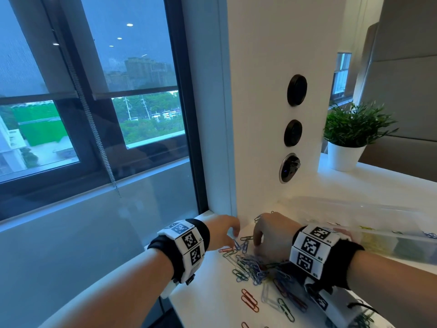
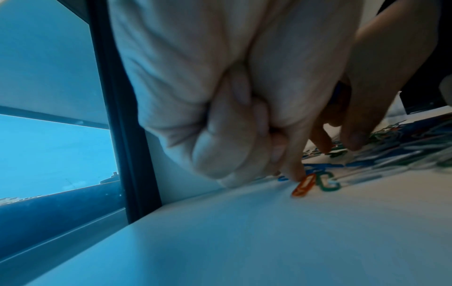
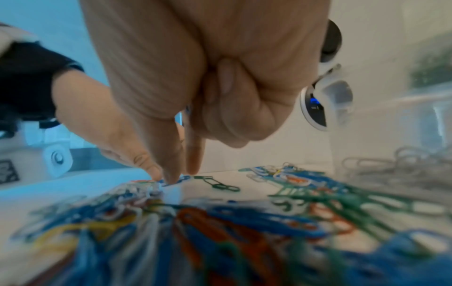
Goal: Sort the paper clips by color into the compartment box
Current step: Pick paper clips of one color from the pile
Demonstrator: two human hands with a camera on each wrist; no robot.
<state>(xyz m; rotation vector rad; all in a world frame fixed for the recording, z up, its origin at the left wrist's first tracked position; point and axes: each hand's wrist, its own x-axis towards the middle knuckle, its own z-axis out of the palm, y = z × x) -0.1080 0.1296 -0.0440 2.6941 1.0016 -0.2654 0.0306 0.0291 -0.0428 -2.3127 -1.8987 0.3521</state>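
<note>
A pile of mixed paper clips (image 1: 255, 266) in blue, green, red, white and yellow lies on the white desk (image 1: 212, 294). Both hands work at its far edge. On my left hand (image 1: 233, 236) three fingers are curled into the palm. Its thumb and index tip (image 2: 297, 176) touch the desk at a blue clip, beside an orange clip (image 2: 303, 185). My right hand (image 1: 257, 242) points thumb and index down onto a blue clip (image 3: 182, 179). Blue shows between its curled fingers. The clear compartment box (image 1: 390, 235) stands to the right with clips inside.
A white wall panel with round black sockets (image 1: 293, 132) rises just behind the hands. A potted plant (image 1: 350, 136) stands on the raised ledge at the back right. The window (image 1: 94, 114) and the desk's left edge are close to my left wrist. Loose red clips (image 1: 249, 300) lie nearer me.
</note>
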